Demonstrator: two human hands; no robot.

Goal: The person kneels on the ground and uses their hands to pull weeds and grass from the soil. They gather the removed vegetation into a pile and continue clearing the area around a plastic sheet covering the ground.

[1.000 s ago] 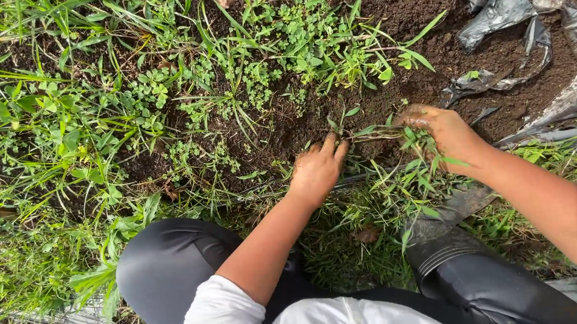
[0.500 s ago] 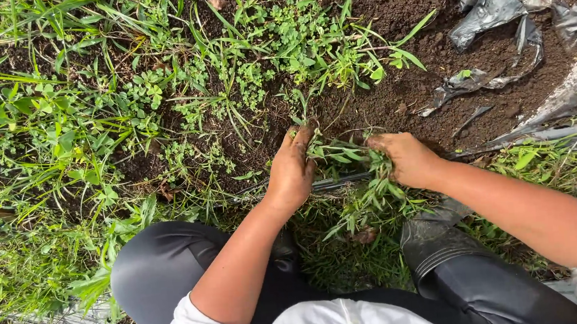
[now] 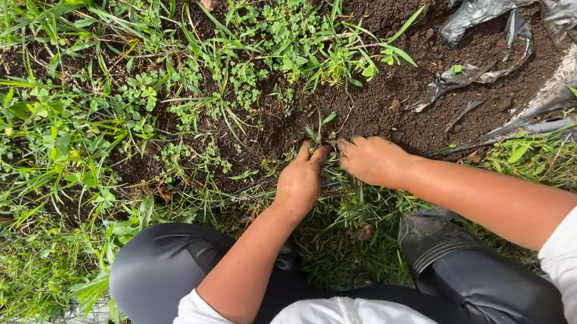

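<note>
I crouch over dark soil (image 3: 392, 100) overgrown with low green weeds (image 3: 280, 41). My left hand (image 3: 300, 180), smeared with dirt, lies fingers-forward on the ground, its fingertips at the base of a small grassy weed tuft (image 3: 323, 129). My right hand (image 3: 373, 159), also soiled, is cupped knuckles-up right beside it, fingers curled into the same clump of grass blades. The two hands almost touch. Whether either hand truly grips the stems is hidden by the fingers.
Torn black plastic sheeting (image 3: 487, 6) lies crumpled on the soil at the upper right, with a strip along the bed's edge (image 3: 549, 120). Thick grass (image 3: 37, 152) fills the left side. My knee in dark trousers (image 3: 161, 272) and a black rubber boot (image 3: 458, 258) are below.
Both hands have moved left and together: the right hand came in from the right side, and the left hand shifted forward to the small weed tuft.
</note>
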